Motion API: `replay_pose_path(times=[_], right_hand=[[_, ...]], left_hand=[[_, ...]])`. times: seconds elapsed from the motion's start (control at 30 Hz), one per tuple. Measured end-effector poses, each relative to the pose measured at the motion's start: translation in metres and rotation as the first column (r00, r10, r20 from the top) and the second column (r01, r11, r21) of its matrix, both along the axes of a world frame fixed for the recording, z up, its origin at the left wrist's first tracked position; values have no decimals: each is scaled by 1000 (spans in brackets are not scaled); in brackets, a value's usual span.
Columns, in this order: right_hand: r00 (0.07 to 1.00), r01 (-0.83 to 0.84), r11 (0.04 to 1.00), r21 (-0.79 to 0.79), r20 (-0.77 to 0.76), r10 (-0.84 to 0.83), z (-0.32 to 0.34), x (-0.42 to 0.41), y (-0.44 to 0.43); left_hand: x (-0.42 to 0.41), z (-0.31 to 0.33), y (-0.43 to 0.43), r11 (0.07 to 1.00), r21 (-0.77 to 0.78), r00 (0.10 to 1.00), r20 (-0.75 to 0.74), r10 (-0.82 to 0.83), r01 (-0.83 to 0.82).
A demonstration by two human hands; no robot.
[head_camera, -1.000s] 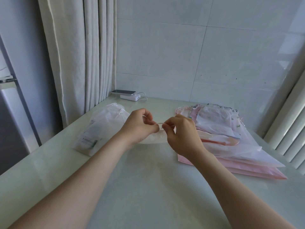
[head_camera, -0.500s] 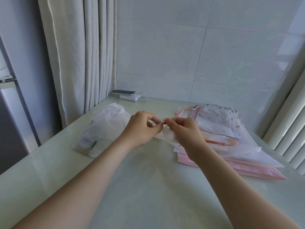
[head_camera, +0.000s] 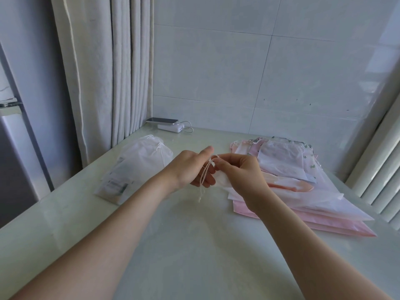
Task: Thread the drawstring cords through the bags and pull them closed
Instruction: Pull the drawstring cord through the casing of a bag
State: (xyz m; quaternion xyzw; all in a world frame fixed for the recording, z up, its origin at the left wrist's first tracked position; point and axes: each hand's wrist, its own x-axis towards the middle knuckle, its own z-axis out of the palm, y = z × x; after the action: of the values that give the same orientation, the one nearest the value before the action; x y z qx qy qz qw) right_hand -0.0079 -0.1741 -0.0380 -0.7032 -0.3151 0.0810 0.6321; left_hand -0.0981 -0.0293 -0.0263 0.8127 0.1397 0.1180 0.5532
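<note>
My right hand (head_camera: 239, 173) pinches the gathered mouth of a small white drawstring bag (head_camera: 223, 181) just above the table. A thin white cord (head_camera: 204, 176) loops out at my right fingertips. It runs down across the fingers of my left hand (head_camera: 190, 167), and its ends dangle just above the table. My left hand lies beside the right one with thumb and fingers stretched out and nothing pinched. Most of the bag is hidden under my right palm.
A pile of white drawstring bags (head_camera: 140, 165) lies at the left, on the pale table (head_camera: 173, 245). Pink and white flat bags (head_camera: 303, 191) are stacked at the right. A phone on a power bank (head_camera: 168, 124) sits at the back by the curtain (head_camera: 108, 72).
My left hand has let go of its pinch and spread its fingers. The cord now hangs in a loop down across them, and the bag's mouth is bunched in my right hand.
</note>
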Motion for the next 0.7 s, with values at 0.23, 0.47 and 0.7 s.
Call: replay_pose_path(times=[0.23, 0.47, 0.7], right_hand=[[990, 57, 992, -109, 133, -43, -2, 4, 3], [801, 358, 911, -203, 568, -189, -14, 10, 8], [884, 284, 928, -241, 440, -156, -11, 11, 7]], left_hand=[[3, -8, 10, 999, -1, 998, -20, 53, -53], [-11, 5, 16, 983, 156, 992, -62, 112, -101], [-4, -2, 9, 998, -1, 994, -94, 59, -59]])
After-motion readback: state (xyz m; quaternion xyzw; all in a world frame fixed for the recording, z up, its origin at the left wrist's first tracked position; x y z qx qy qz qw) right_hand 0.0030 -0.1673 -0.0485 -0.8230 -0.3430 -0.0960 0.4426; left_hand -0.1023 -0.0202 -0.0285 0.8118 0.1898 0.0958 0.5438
